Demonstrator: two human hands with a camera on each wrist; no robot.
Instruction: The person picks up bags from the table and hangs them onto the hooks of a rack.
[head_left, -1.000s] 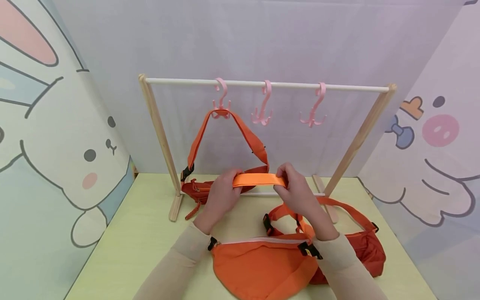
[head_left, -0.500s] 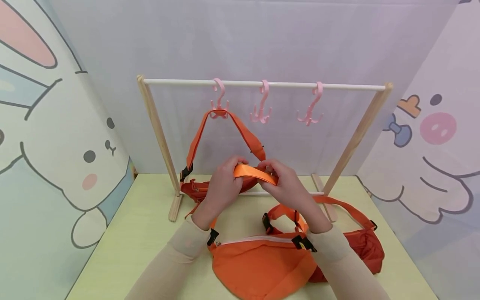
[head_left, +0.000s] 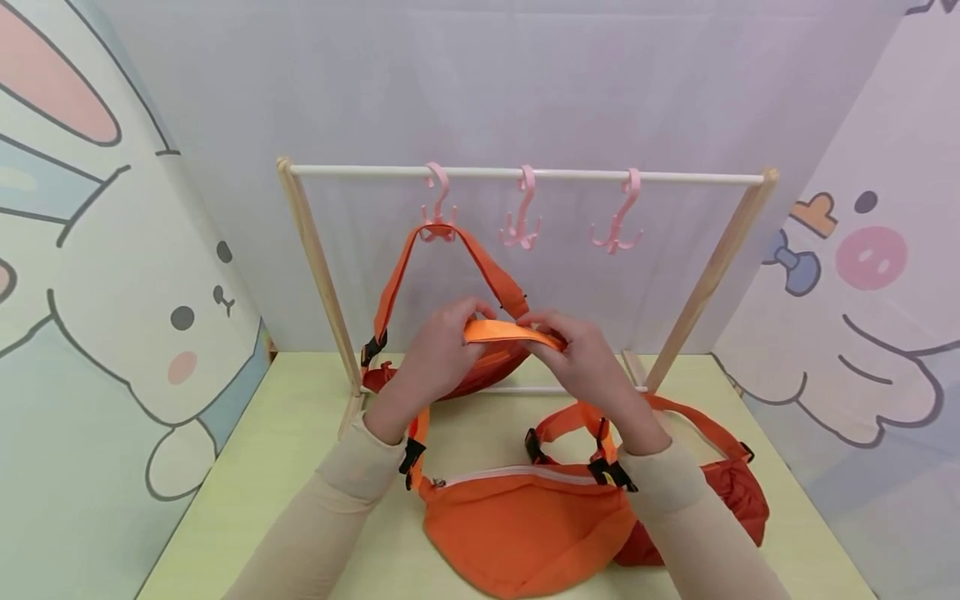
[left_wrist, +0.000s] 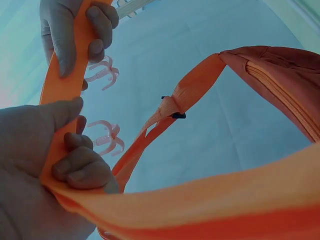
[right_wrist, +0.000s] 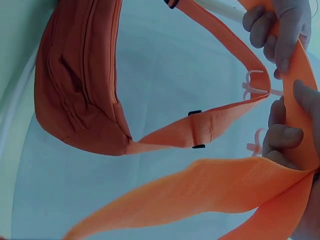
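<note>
Both hands hold the bright orange strap [head_left: 498, 330] of an orange waist bag [head_left: 525, 529], raised above the table. My left hand [head_left: 442, 350] pinches it on the left, thumb across the webbing in the left wrist view. My right hand [head_left: 588, 358] grips it just to the right, fingers curled behind it in the right wrist view. The bag's pouch, with a pale zip and black buckles [head_left: 411, 457], lies below between my forearms. Behind the hands a red waist bag [right_wrist: 80, 85] hangs by its strap from the left pink hook [head_left: 438, 221]; the hands partly hide it in the head view.
A wooden rack with a white rail [head_left: 360, 171] stands at the back. Its middle pink hook [head_left: 522, 221] and right pink hook [head_left: 618, 221] bear nothing. Another red waist bag [head_left: 738, 500] lies on the table [head_left: 247, 500] at right, partly behind my right forearm.
My hands have risen slightly and moved closer together, so less strap shows between them. The orange bag's left strap end and buckle have been drawn upward. The hanging bag stays on its hook.
</note>
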